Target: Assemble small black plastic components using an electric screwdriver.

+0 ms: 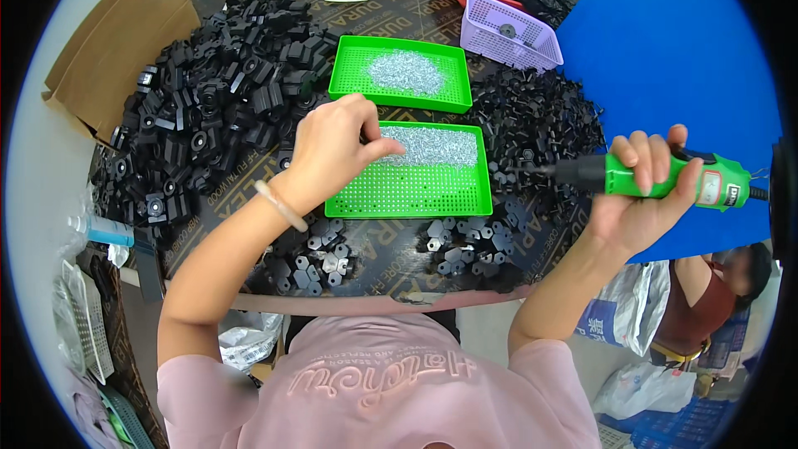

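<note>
My right hand (640, 191) is wrapped round a green and black electric screwdriver (615, 175), its black nose and thin bit pointing left. Over the left part of the near green tray (407, 214), my left hand (337, 145) is closed, with the thumb stretched toward small silvery screws (440, 145). Most of its fingertips are hidden behind the hand, so I cannot see whether anything is in them. The screws lie along the far half of this perforated tray. Behind it stands a second green tray (401, 41) with another pile of silvery screws (407, 72).
A large heap of black blocky parts (224, 100) covers the table's left side. Smaller black parts (536, 112) are heaped right, beside a purple basket (507, 29). Flat dark plates (312, 262) lie near the front edge. A blue panel (682, 75) borders the right; another person (702, 299) sits beyond.
</note>
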